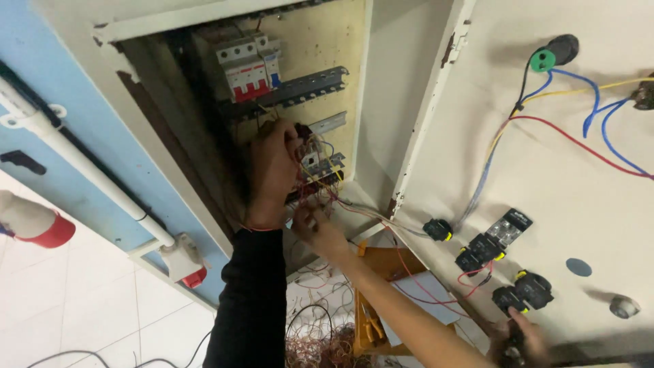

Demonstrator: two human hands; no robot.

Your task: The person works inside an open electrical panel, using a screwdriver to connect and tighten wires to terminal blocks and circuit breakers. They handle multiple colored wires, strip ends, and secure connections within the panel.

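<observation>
Head view, cabinet interior: my left hand (271,170), black sleeve, sits at the terminal block (319,163) on the lower rail, fingers closed on its wires (315,185). My right hand (315,228), just below, pinches red wire strands. Breakers (248,67) sit on the upper rail, well above. Open door (545,170) at right carries black switches (487,247); another person's hand (521,341) is at its lower edge.

Our left hand (272,170) comes out of a long black sleeve (251,300), with a thin red band (262,228) at the wrist. Our right hand (315,228) and forearm are bare, no sleeve showing.
</observation>
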